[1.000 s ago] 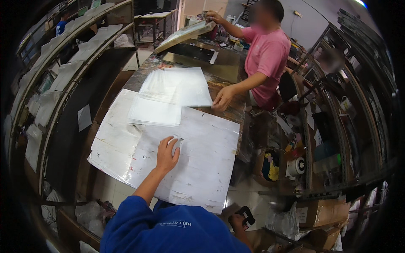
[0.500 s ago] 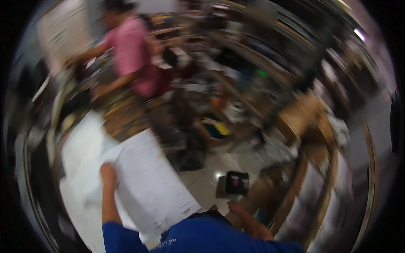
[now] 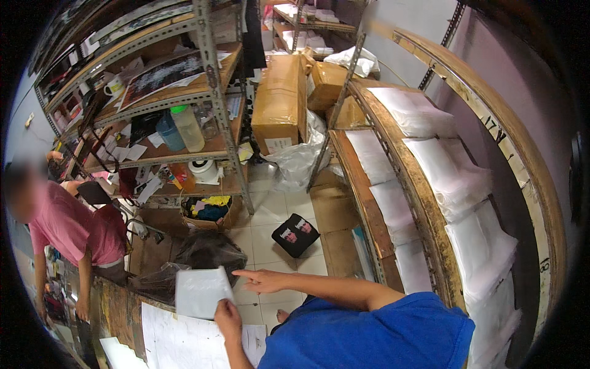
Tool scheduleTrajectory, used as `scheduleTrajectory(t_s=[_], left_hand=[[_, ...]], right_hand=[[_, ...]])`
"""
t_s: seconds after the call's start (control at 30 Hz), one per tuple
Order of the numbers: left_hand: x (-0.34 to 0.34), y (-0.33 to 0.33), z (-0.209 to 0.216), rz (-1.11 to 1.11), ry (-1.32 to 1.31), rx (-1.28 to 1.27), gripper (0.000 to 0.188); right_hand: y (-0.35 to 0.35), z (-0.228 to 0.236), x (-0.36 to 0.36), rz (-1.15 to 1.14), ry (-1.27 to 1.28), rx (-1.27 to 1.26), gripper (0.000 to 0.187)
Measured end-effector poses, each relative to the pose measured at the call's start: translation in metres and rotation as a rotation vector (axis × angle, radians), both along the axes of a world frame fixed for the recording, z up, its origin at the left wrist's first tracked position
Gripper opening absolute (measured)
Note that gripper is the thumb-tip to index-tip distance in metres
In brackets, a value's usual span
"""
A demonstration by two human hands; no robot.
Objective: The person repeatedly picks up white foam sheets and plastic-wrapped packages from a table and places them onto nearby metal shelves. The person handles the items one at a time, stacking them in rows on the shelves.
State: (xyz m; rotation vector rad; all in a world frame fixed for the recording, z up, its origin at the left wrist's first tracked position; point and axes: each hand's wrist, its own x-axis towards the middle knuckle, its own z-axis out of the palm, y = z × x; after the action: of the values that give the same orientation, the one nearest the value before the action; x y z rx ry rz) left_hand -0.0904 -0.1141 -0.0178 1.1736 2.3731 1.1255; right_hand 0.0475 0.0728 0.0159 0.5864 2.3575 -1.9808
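Note:
My left hand (image 3: 228, 317) pinches the lower right corner of a flat, square white packet (image 3: 200, 292), thin and slightly shiny; whether it is paper or film I cannot tell. It is held above the large white sheet (image 3: 178, 341) on the wooden worktable (image 3: 120, 310). Beyond the packet's right edge, my right hand (image 3: 265, 281) has its index finger stretched toward it and the other fingers partly curled. Nothing shows in that hand.
A shelf rack (image 3: 393, 234) with stacked clear-wrapped white packs (image 3: 424, 114) stands at the right. Cardboard boxes (image 3: 278, 101) fill the back. A black square object (image 3: 295, 236) sits on the tiled floor. A person in a pink shirt (image 3: 80, 227) stands left, beside cluttered shelves (image 3: 215, 92).
My view has swung right toward the shelf rack. My left hand, earlier on the white sheets, now holds up the packet. My right hand has come up from my side toward it.

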Motion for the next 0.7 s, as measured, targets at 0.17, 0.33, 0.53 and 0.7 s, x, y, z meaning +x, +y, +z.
scheduleTrajectory(t_s=[0.17, 0.33, 0.53, 0.7], left_hand=[[0.051, 0.066, 0.0, -0.151, 0.072, -0.006, 0.009], [0.089, 0.105, 0.037, -0.173, 0.023, 0.054, 0.009], [0.123, 0.129, 0.057, -0.441, -0.655, -0.026, 0.022], [0.13, 0.188, -0.013, -0.036, -1.729, 0.306, 0.045]], right_hand=[[0.03, -0.031, 0.001, 0.002, 0.101, 0.235, 0.037], [0.076, -0.036, 0.029, -0.004, 0.074, 0.322, 0.02], [0.118, 0.014, 0.008, -0.266, 0.11, -0.103, 0.01], [0.118, 0.072, 0.009, -0.232, 0.274, -0.303, 0.021]])
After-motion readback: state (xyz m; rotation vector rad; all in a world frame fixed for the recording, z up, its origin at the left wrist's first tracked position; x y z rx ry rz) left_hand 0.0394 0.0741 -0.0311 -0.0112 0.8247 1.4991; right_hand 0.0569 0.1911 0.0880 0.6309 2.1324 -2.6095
